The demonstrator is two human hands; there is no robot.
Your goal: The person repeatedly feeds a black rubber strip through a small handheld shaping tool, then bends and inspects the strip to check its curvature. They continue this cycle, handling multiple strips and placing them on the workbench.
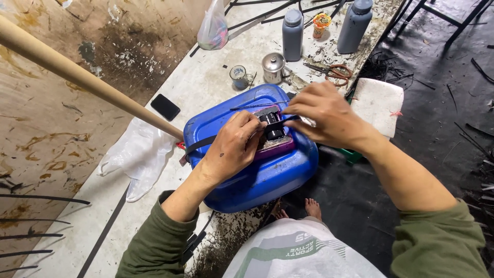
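We press our left hand (pixel 232 146), fingers curled, on the thin black strap (pixel 201 144) atop the blue plastic jerrycan (pixel 257 177), steadying it; our right hand (pixel 327 114) pinches the strap's far end taut over the can's small black cylinder (pixel 272 126).

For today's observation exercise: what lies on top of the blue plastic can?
On the blue can sits a purple block with a black strip across it; both hands cover part of it.
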